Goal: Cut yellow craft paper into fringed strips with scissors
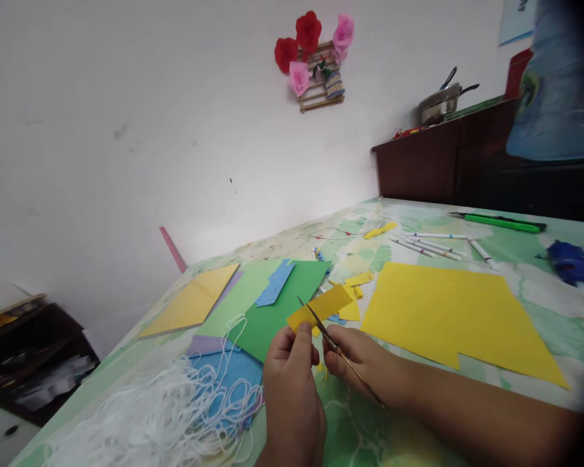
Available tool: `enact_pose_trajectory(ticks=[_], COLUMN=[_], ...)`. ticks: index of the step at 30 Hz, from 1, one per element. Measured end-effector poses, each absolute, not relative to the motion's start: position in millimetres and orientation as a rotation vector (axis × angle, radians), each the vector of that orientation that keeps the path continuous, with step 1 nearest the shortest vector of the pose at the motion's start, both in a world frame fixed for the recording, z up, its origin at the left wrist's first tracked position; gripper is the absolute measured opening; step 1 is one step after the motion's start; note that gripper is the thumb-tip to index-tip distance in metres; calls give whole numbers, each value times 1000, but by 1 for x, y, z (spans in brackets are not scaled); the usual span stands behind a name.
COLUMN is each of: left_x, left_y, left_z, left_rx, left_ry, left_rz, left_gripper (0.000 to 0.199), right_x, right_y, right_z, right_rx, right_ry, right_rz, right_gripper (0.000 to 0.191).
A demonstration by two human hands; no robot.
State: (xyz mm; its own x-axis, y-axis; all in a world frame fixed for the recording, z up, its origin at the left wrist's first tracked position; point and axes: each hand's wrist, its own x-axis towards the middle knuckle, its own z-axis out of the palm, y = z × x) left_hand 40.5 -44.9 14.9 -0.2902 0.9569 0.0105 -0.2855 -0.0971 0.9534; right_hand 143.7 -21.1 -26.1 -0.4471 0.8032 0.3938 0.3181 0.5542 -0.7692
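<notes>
My left hand (294, 383) pinches the near end of a yellow paper strip (335, 302) between thumb and fingers. In my right hand (367, 360) is a pair of scissors (340, 353), its slim blades parted at the strip just above my left thumb. Whether the blades have cut into the paper, I cannot tell. Small yellow paper scraps (350, 311) lie behind the strip. To the right is a large yellow sheet (442, 318) with a notch in its near edge. A green sheet (277, 318) and a blue cut piece (275, 283) are on the left.
A tangle of white string (156, 415) covers the near left of the table, partly over a blue sheet (224, 373). Several white markers (428, 246) and a green utility knife (503, 223) lie farther back. A dark blue object (575, 263) sits at the right.
</notes>
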Motion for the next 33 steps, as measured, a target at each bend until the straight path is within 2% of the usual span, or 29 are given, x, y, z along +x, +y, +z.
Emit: enact_pose_trajectory(ticks=[11, 26, 33], left_x=[38, 36, 37], left_y=[-42, -41, -43], left_z=[11, 12, 10], left_rx=[870, 820, 865], left_ry=[1169, 1182, 1162], left_rz=[1610, 1673, 1621], left_gripper=[23, 23, 23], right_x=[144, 146, 144], right_y=[-20, -22, -22], right_z=[-24, -25, -25], right_rx=[-1008, -960, -945], right_ry=[-2028, -2089, -2071], right_rz=[705, 796, 801], right_gripper=[52, 42, 43])
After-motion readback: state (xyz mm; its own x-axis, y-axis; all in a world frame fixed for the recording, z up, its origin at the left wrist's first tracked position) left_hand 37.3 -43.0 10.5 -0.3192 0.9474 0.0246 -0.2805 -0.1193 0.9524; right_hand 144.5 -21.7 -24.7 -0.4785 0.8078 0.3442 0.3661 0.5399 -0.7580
